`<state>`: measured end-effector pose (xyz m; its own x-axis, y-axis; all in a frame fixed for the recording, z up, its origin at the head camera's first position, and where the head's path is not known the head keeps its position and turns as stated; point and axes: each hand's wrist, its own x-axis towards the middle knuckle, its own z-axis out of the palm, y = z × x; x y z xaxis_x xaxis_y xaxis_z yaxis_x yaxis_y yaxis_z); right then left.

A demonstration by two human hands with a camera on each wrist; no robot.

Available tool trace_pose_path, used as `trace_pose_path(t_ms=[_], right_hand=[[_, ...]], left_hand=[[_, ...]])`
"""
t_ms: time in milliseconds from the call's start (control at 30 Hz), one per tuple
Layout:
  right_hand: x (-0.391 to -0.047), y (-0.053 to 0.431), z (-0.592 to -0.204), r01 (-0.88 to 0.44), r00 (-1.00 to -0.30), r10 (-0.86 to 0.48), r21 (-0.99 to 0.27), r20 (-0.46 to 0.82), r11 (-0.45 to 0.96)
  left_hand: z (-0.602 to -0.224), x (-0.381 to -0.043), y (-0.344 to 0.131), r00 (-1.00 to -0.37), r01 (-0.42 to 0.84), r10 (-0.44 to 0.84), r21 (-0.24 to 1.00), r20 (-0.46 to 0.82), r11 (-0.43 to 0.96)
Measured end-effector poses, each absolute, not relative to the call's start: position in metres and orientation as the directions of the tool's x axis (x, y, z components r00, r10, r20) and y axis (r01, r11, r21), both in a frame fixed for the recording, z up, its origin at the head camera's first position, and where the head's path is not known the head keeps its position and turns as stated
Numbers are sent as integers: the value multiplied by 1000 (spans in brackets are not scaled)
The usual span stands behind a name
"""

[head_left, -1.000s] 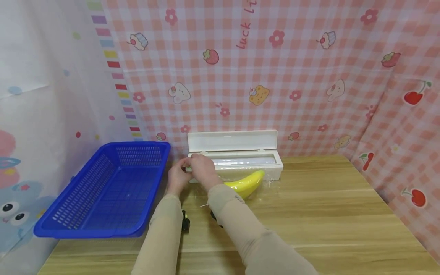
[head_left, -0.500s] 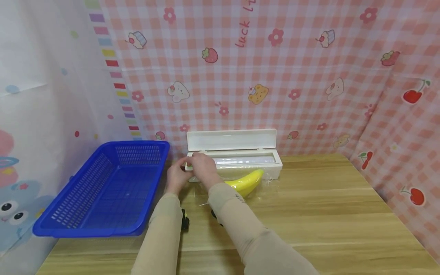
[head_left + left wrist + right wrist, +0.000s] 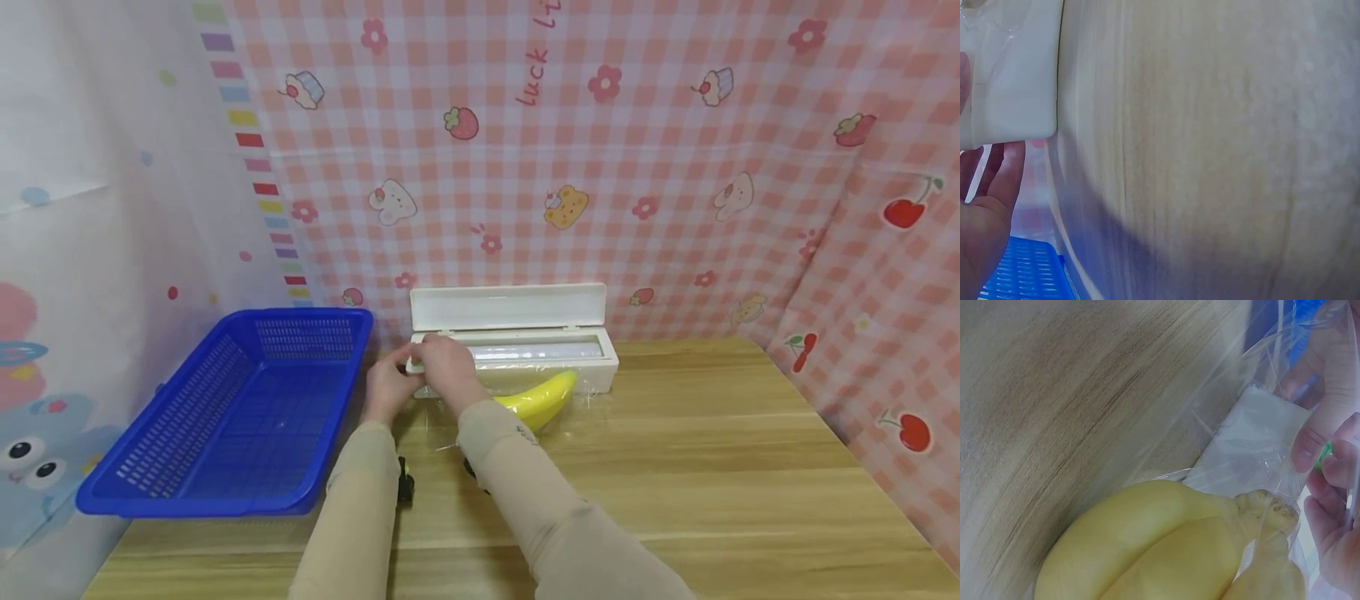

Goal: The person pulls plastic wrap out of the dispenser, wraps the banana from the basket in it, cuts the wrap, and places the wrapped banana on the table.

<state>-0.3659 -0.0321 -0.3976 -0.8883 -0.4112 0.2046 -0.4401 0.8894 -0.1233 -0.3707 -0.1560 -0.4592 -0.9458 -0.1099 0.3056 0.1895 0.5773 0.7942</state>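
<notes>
A white cling film box stands at the back of the table with its lid raised and a clear roll inside. My left hand grips the box's left end, its fingers behind the end wall. My right hand is beside it and pinches a small green slider at the box's edge. Clear film stretches from the box over a bunch of yellow bananas, which lies in front. Most of the slider is hidden by fingers.
A blue plastic basket stands at the left. Wood-grain table surface extends to the right and front. A pink checked cloth hangs behind, and a white patterned cloth hangs at the left.
Both hands stay at the box's left end with almost no movement. The head view shifts slightly; the box, bananas and basket keep their places.
</notes>
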Motion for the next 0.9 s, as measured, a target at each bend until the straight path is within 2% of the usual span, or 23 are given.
trace_pose_path(t_ms=[900], right_hand=[[-368,-29,-398,-438,-894,-408,-166,187,883]], left_hand=[[-456,-368,-156,-949,192,-97,794,300,577]])
